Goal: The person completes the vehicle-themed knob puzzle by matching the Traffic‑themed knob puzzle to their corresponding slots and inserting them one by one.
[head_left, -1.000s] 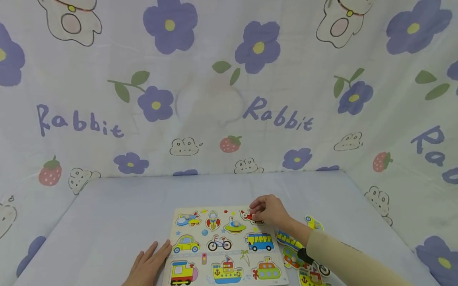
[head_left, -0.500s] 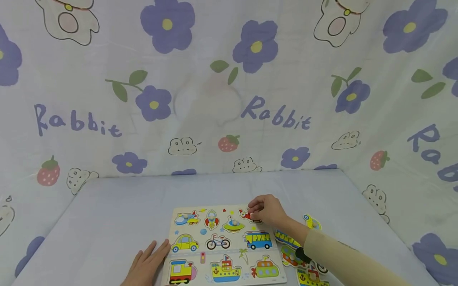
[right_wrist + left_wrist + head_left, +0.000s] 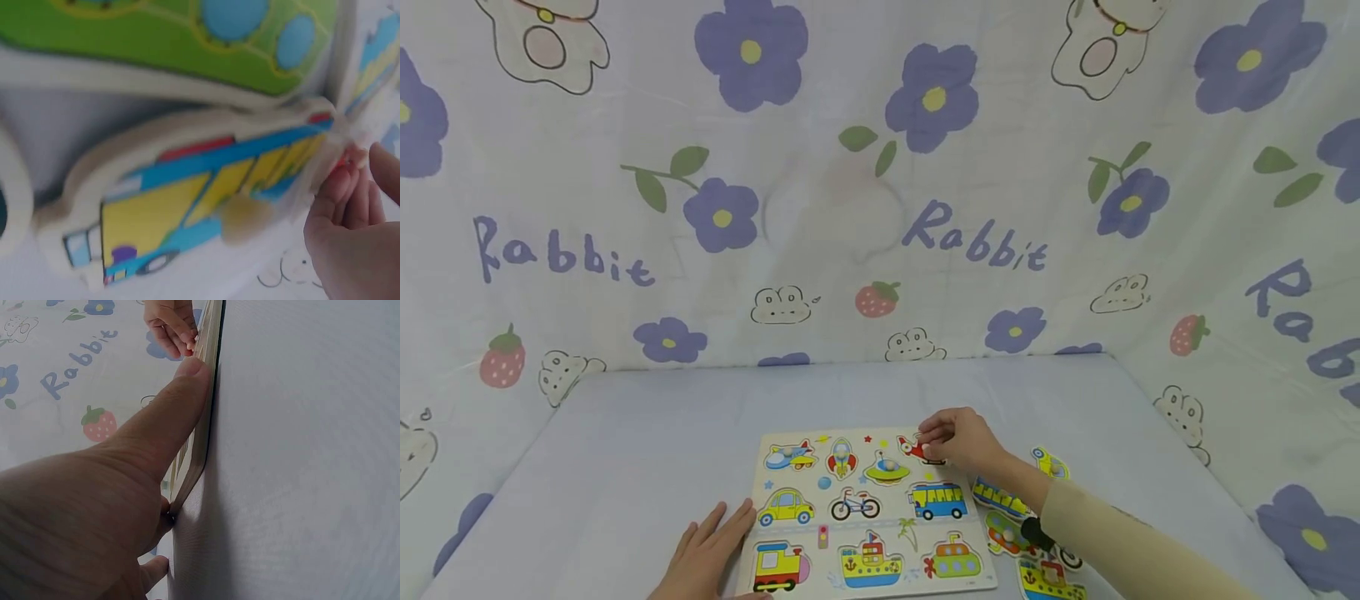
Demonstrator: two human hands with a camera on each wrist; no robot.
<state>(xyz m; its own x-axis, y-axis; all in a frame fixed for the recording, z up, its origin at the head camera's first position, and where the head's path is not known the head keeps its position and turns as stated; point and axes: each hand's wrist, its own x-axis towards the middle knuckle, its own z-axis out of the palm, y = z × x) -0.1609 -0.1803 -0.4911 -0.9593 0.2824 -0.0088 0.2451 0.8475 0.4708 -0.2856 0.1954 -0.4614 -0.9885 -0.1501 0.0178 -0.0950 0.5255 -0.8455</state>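
Observation:
A wooden peg puzzle board (image 3: pixel 811 533) with vehicle pictures lies before me. At its top right corner my right hand (image 3: pixel 964 442) pinches the knob of a red helicopter piece (image 3: pixel 913 448), which sits over the helicopter picture. Thumb and fingertips cover part of that piece; the right wrist view shows the right hand (image 3: pixel 359 219) with a bit of red at the fingertips. My left hand (image 3: pixel 706 552) lies beside the board's left side with fingers straight. In the left wrist view, the left thumb (image 3: pixel 165 422) rests along the board's edge (image 3: pixel 209 419).
Plane (image 3: pixel 792 455), rocket (image 3: pixel 842 458) and UFO (image 3: pixel 887 468) pieces with knobs fill the top row. Loose pieces lie right of the board: a bus (image 3: pixel 1000 498), a submarine (image 3: pixel 1006 533), a ship (image 3: pixel 1051 583), a car (image 3: pixel 1049 463) and a bicycle, partly under my right arm. A patterned curtain (image 3: pixel 820 267) stands behind.
The whole view has shifted slightly. Both hands keep their places at the board, the right one still at the helicopter piece.

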